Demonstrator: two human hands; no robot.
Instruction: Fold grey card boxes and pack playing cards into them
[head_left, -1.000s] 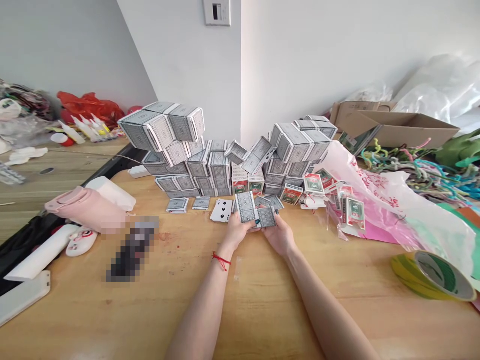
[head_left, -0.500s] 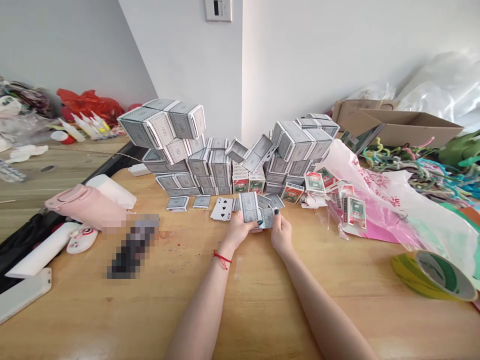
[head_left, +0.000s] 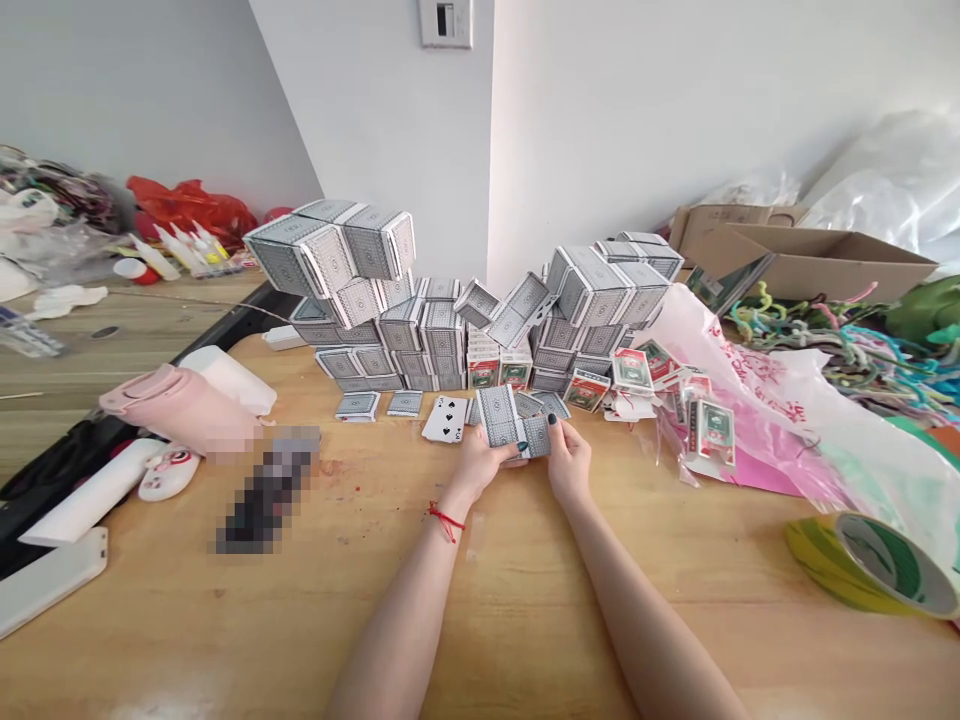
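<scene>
My left hand (head_left: 477, 464) is closed around a fan of grey-backed playing cards (head_left: 498, 416), held upright over the wooden table (head_left: 525, 600). My right hand (head_left: 570, 462) pinches a second small bunch of grey-backed cards (head_left: 536, 436) right beside the left hand's cards. A red thread is tied round my left wrist. Just beyond the hands, a face-up spade card (head_left: 445, 419) and small card piles (head_left: 357, 406) lie on the table. Behind them rises a wall of stacked card decks (head_left: 420, 320).
Boxed decks (head_left: 628, 370) spill from a pink and white plastic bag (head_left: 757, 410) on the right. A yellow-green tape roll (head_left: 874, 562) lies near the right edge. A pink bottle (head_left: 180, 410), white rolls and a blurred object lie at left. A cardboard box (head_left: 810, 260) stands behind.
My right hand has drawn closer to the left, bringing its cards against the left hand's fan. The view has shifted slightly.
</scene>
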